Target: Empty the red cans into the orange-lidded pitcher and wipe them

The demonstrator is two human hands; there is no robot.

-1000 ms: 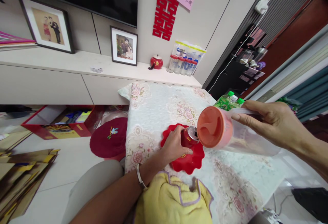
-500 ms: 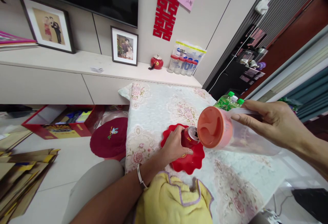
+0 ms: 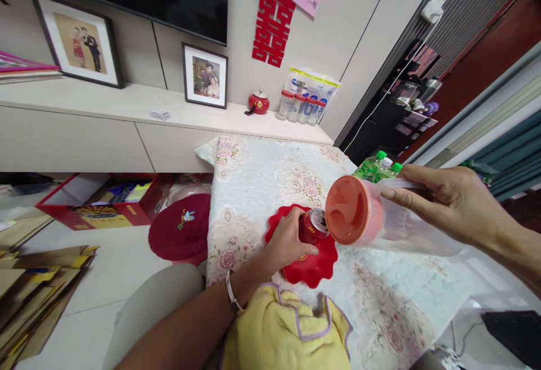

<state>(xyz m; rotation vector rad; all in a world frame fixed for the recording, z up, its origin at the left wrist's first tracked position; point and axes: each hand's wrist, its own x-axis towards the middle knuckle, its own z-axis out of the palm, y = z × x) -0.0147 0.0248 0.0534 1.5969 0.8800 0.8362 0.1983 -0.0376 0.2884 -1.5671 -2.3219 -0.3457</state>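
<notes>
A red drink can [image 3: 311, 229] with a silver, opened top stands on a red wavy-edged plate [image 3: 315, 271]. My left hand [image 3: 291, 240] is wrapped round the can's left side, fingers behind it and thumb in front. My right hand [image 3: 448, 198] grips the handle of a clear plastic pitcher [image 3: 406, 226] with an orange lid [image 3: 347, 210]. The pitcher is tipped on its side, its lid end close to the can's top. Whether liquid flows between them I cannot make out. A yellow cloth [image 3: 287, 330] with purple edging lies just below the plate.
A floral tablecloth [image 3: 262, 189] covers the table. Green-capped bottles [image 3: 376, 167] stand beyond my right hand. On the white cabinet [image 3: 169, 102] are framed photos, a red pot [image 3: 258, 102] and several red-lidded glass jars [image 3: 299, 108]. A maroon stool [image 3: 181, 226] is at left.
Almost nothing differs. The can seems turned slightly under my left hand, its lettering changed. The pitcher stays tipped in my right hand.
</notes>
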